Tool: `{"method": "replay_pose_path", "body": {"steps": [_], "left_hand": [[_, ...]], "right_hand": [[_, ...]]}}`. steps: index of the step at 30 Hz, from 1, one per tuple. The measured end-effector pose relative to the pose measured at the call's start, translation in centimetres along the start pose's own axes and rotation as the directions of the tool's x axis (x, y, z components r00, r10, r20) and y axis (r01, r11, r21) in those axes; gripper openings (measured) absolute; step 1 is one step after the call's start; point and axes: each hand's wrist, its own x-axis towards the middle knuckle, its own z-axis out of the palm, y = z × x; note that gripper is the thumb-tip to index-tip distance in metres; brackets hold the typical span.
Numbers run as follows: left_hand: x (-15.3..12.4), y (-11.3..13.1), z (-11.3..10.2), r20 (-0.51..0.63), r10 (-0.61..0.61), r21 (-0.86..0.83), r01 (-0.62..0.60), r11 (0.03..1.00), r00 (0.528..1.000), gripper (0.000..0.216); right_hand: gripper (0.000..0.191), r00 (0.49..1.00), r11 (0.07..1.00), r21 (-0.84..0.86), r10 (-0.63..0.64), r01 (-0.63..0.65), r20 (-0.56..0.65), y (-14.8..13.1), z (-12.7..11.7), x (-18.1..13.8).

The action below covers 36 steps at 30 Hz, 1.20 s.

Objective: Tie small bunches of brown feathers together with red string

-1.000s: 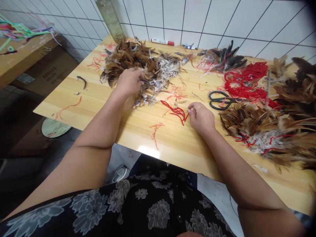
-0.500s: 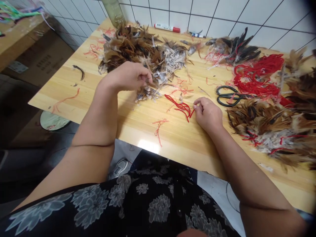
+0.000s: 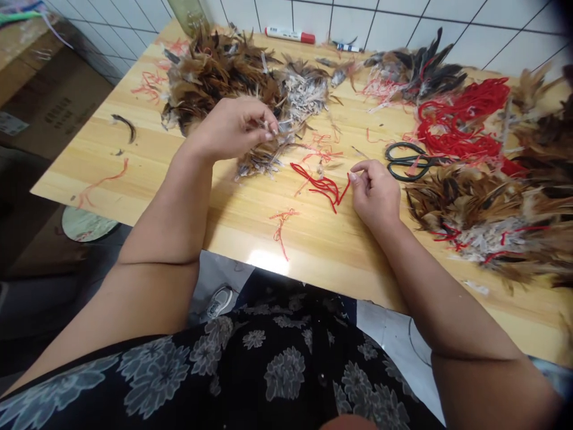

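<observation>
My left hand [image 3: 237,128] is above the near edge of a pile of brown feathers [image 3: 219,68]. Its thumb and fingers are pinched together, and a thin pale quill end, seemingly of a feather, shows at the tips. To the right, my right hand [image 3: 376,194] pinches one end of a red string. A small bunch of cut red strings [image 3: 320,184] lies on the table between both hands. Just beyond the right hand rest black-handled scissors [image 3: 405,162], their blades partly covered by feathers.
On the wooden table [image 3: 250,230] lie a tangle of red string [image 3: 470,119], a second feather pile [image 3: 483,206] tied with red, dark feathers [image 3: 425,71], and pink string scraps [image 3: 281,227]. A red-capped marker [image 3: 289,34] lies by the tiled wall, near a greenish bottle [image 3: 190,18].
My left hand has lifted slightly off the feathers, a pale quill now showing at its fingertips. My right hand has raised the end of one red string a little. The view has shifted slightly.
</observation>
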Motion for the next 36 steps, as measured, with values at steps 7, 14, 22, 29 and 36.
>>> {"method": "replay_pose_path", "body": {"steps": [7,14,22,29,36], "left_hand": [[-0.1,0.6,3.4,-0.062,-0.004,-0.015,0.003,1.000,0.998,0.037],[-0.1,-1.0,3.8,-0.062,-0.030,0.086,0.035,0.996,0.998,0.045],[0.6,0.5,4.6,-0.080,0.106,0.326,-0.074,0.942,0.991,0.023],[0.1,3.6,6.3,-0.076,0.153,0.150,-0.141,0.979,0.985,0.021],[-0.3,5.5,7.0,-0.010,0.172,0.004,-0.172,0.985,0.985,0.034]], "right_hand": [[0.031,0.996,0.996,-0.010,-0.087,0.087,0.013,0.0,0.3,-0.3],[0.041,0.995,0.991,-0.096,-0.084,0.089,0.058,-0.5,-0.1,-0.5],[0.041,0.989,0.977,-0.212,0.003,0.029,0.148,-2.1,-0.8,-0.3],[0.032,0.986,0.979,-0.181,-0.063,0.091,0.155,-4.7,-0.6,1.0],[0.025,0.985,0.988,-0.072,-0.126,0.136,0.121,-6.4,2.0,2.9]]}}
